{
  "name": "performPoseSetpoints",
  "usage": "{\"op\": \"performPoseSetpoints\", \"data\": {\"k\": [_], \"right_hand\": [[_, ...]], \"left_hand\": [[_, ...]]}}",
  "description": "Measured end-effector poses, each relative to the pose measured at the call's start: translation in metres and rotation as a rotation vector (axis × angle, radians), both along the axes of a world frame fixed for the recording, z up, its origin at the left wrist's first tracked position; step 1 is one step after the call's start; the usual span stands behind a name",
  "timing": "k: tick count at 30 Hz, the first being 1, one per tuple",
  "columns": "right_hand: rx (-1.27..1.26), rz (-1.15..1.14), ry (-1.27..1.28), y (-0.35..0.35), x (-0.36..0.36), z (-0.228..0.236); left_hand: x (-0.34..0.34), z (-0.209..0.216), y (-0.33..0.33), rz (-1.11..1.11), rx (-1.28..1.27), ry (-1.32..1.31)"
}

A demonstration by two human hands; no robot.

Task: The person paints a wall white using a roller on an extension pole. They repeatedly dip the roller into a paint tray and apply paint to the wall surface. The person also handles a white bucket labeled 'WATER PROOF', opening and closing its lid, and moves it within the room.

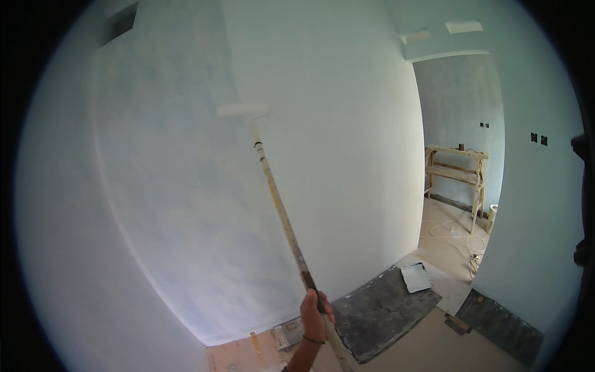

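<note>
At the far upper left a dark rectangular opening (124, 23) sits in the wall. The wall ahead (167, 186) is patchy blue-grey on its left part and paler and more even on its right. Where the two tones meet, high up, a white roller sleeve (242, 110) stands roughly level; whether it touches the wall, I cannot tell. From it a long, stained roller pole (282, 214) slants down and right to the lower edge. On the floor lie an amber strip (256, 344) and, right of it, a grey flat piece (288, 335) partly behind the forearm. The left hand (316, 310), a dark band (313, 340) at its wrist, grips the pole low down, its fingers (329, 307) curled around it. The right hand is out of view, so I cannot tell how its fingers stand. Farther right a black sheet (384, 313) covers some floor, with a whitish square piece (416, 277) at its upper corner. Through the doorway stand a wooden trestle (455, 164), a loose cord (474, 242) on the floor near it, and a partly hidden bucket (493, 217). On the right wall are two dark sockets (534, 137); below lies a dark board (508, 325).
</note>
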State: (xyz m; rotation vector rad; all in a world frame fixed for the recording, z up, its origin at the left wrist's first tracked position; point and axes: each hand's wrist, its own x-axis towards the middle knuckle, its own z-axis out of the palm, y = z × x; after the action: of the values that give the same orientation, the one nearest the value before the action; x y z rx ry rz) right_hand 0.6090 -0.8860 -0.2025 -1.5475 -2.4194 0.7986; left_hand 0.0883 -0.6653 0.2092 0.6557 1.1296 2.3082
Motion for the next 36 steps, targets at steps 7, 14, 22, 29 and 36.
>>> {"op": "performPoseSetpoints", "data": {"k": [7,14,22,29,36], "right_hand": [[-0.46,0.039,-0.092,-0.022,0.004,0.036],[-0.2,0.213,0.03,-0.045,0.024,0.101],[0.0,-0.004,0.287,-0.039,-0.056,0.134],[-0.036,0.086,0.342,-0.009,-0.161,0.252],[0.064,0.155,0.395,0.008,-0.261,0.366]], "left_hand": [[-0.063,0.026,-0.034,-0.031,0.015,0.052],[-0.104,0.041,-0.038,-0.114,0.086,0.012],[-0.147,0.079,-0.04,-0.098,-0.043,0.249],[-0.145,0.154,-0.109,0.193,-0.253,0.792],[-0.142,0.119,-0.193,-0.037,-0.198,0.743]]}}
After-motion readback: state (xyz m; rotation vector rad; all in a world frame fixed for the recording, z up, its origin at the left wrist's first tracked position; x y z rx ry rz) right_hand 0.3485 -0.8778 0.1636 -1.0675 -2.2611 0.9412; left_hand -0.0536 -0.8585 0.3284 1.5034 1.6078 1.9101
